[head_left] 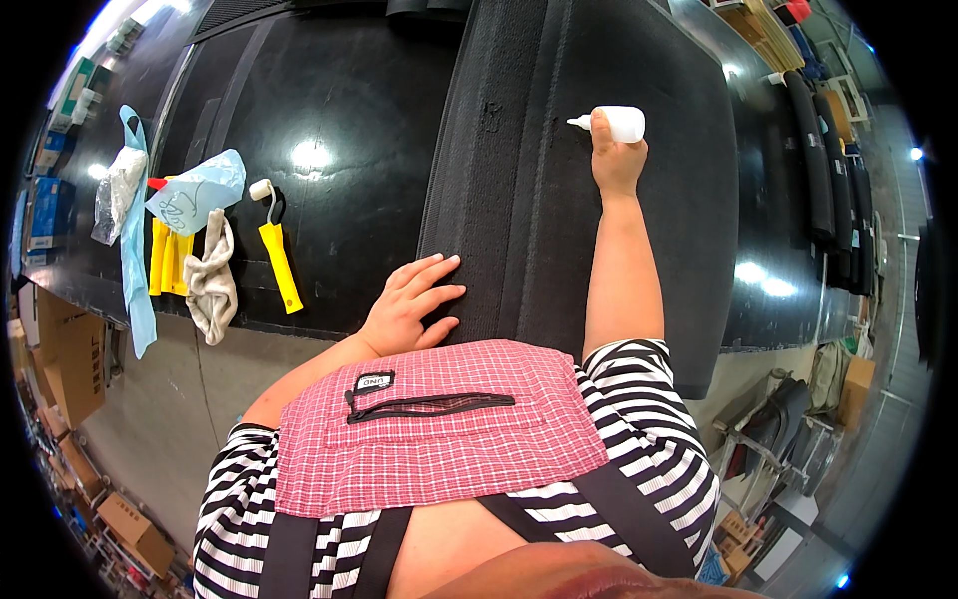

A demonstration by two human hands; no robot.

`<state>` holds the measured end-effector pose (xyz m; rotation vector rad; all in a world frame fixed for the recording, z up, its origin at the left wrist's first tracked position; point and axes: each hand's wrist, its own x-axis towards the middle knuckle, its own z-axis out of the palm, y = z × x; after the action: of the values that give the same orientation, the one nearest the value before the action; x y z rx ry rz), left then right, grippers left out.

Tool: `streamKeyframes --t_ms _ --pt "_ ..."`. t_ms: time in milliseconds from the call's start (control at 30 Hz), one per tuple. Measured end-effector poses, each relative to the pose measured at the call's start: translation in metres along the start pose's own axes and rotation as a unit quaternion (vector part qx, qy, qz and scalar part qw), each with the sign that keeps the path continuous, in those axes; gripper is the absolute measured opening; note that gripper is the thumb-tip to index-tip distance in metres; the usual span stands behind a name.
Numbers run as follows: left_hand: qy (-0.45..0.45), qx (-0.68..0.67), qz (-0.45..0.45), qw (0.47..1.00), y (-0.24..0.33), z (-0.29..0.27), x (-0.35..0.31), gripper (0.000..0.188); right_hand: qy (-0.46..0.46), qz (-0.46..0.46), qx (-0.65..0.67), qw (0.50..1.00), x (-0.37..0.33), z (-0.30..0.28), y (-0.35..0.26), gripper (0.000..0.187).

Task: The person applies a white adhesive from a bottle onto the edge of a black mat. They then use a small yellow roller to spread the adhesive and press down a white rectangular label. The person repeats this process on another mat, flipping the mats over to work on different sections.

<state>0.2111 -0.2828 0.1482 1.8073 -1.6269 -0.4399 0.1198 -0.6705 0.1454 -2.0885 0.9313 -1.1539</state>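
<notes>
A long black sheet (659, 220), rubber-like with a ribbed band along its left part, runs away from me across the table. My right hand (617, 158) is closed around a white squeeze bottle (627, 124), held tipped on its side above the sheet. Its narrow nozzle points left, close to a seam line. My left hand (407, 304) rests with fingers spread at the sheet's near left edge, holding nothing.
On the glossy black table (339, 120) at left lie a yellow-handled roller (279, 265), a crumpled beige glove (212, 280), a light blue plastic bag (205, 190) and a blue strip (134, 240). Dark rolls (808, 160) lie at right. Cardboard boxes (68, 359) stand beyond the left edge.
</notes>
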Motion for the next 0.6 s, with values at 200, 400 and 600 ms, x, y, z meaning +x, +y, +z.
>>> streamKeyframes --t_ms 200,400,600 --pt "0.004 -0.005 0.002 1.0 0.0 0.001 -0.001 0.042 -0.005 -0.001 -0.022 1.0 0.002 0.0 0.001 0.035" --pt "0.003 -0.009 0.003 1.0 0.0 -0.001 0.0 0.042 -0.024 0.002 -0.029 0.999 0.0 -0.003 0.001 0.034" --pt "-0.008 -0.022 -0.006 1.0 -0.001 0.0 -0.001 0.042 -0.05 0.008 -0.018 0.999 -0.01 -0.01 -0.003 0.032"
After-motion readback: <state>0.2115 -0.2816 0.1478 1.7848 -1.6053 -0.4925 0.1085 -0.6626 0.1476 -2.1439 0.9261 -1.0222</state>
